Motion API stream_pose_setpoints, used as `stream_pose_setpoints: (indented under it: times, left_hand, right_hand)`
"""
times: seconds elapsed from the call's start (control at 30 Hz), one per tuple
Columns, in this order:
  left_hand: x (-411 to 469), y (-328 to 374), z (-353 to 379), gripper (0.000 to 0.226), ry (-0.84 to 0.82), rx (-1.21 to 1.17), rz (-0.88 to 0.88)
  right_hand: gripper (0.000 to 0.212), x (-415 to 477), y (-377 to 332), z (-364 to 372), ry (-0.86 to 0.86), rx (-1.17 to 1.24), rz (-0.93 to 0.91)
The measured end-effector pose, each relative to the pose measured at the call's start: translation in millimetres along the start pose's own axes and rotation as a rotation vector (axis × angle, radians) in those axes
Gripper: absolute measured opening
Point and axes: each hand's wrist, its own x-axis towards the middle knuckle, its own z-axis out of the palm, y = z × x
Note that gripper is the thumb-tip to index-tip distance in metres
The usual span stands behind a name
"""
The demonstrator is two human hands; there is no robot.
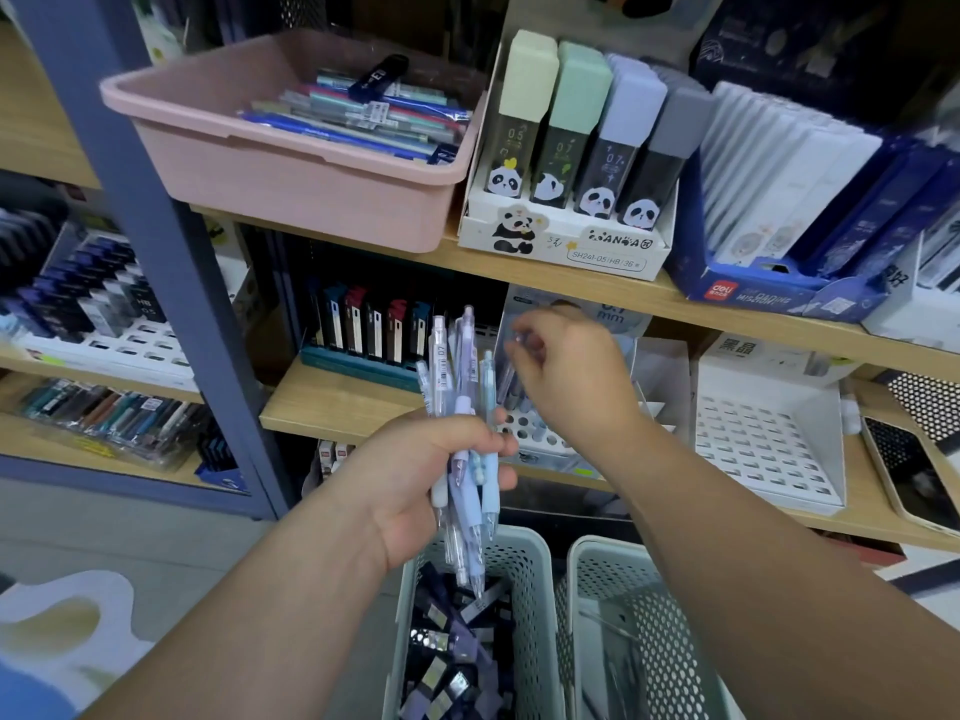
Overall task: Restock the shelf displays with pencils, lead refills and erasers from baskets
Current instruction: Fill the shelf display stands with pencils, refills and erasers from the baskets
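Note:
My left hand (pixel 426 475) grips a bundle of several pastel mechanical pencils (pixel 457 407), blue, lilac and white, held upright in front of the middle shelf. My right hand (pixel 566 376) is just right of the bundle, fingers curled, pinching one clear pencil (pixel 511 371) over the white pencil display stand with holes (pixel 530 428). Below my arms stand two pale green perforated baskets: the left basket (pixel 524 553) holds several dark and lilac lead refill cases, the right basket (pixel 660 615) holds clear packaging.
A pink tub (pixel 270 148) of pens sits on the upper shelf beside a panda lead-refill display (pixel 571 241) and a blue box (pixel 769 288). A white slotted display tray (pixel 763 444) lies right. A blue-grey shelf post (pixel 156 226) stands left.

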Motion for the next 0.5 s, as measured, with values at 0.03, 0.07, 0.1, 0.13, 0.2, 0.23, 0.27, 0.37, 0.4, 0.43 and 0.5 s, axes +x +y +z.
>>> stream_pose_setpoints:
  times: [0.03,0.07,0.1,0.13,0.2,0.23,0.27,0.37,0.4,0.43,0.5]
  left_hand:
    - [0,0,0,0.021,0.003,0.011,-0.004]
    - [0,0,0,0.023,0.004,0.020,-0.010]
    - [0,0,0,0.024,0.004,0.031,-0.016]
    - [1,-1,1,0.025,0.003,0.051,-0.021]
    - [2,-4,3,0.028,-0.008,0.105,-0.029]
    - [2,-5,4,0.028,-0.009,0.126,-0.032]
    - [2,-7,5,0.028,-0.005,0.143,-0.035]
    - [3,-9,6,0.039,0.006,0.159,-0.056]
    - [4,-9,6,0.043,0.005,0.157,-0.058]
    - [4,-9,6,0.046,0.000,0.152,-0.058]
    - [4,-9,5,0.044,-0.012,0.136,-0.046]
  right_hand:
    - [0.007,-1,-3,-5,0.020,0.120,0.085]
    - [0.010,-3,-8,-9,0.013,0.278,0.199]
    - [0.016,-4,-13,-14,-0.007,0.462,0.326]
    - [0.022,-5,-19,-18,-0.027,0.631,0.443]
    - [0.033,-7,-26,-22,-0.086,0.761,0.566]
    - [0.036,-9,-28,-21,-0.118,0.742,0.577]
    - [0.036,-10,-29,-21,-0.143,0.712,0.581]
    - [0.031,-11,-30,-20,-0.166,0.714,0.629]
    - [0.028,-11,-30,-22,-0.177,0.736,0.658]
    - [0.025,-11,-30,-23,-0.192,0.770,0.687]
    - [0.021,-11,-30,-25,-0.211,0.879,0.749]
